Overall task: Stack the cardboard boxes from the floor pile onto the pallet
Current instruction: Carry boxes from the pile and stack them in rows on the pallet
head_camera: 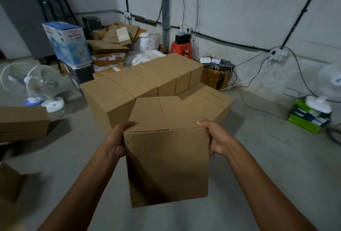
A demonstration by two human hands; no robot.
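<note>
Two white fans (pixel 42 81) at far left; your left hand (pixel 116 139) grips one side of a matte, square-edged cardboard box (pixel 167 158) held above the grey floor (pixel 262 160), your right hand (pixel 216 138) the other, thumbs over its top edge, fingers curled round, a row of boxes (pixel 140 77) close behind.

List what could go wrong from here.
The left hand and right hand grip only the box's top corners; it may slip or tilt.
The box hides the floor just ahead; a trip is possible.
The low box by the stack sits askew, so landing there could be uneven.
</note>
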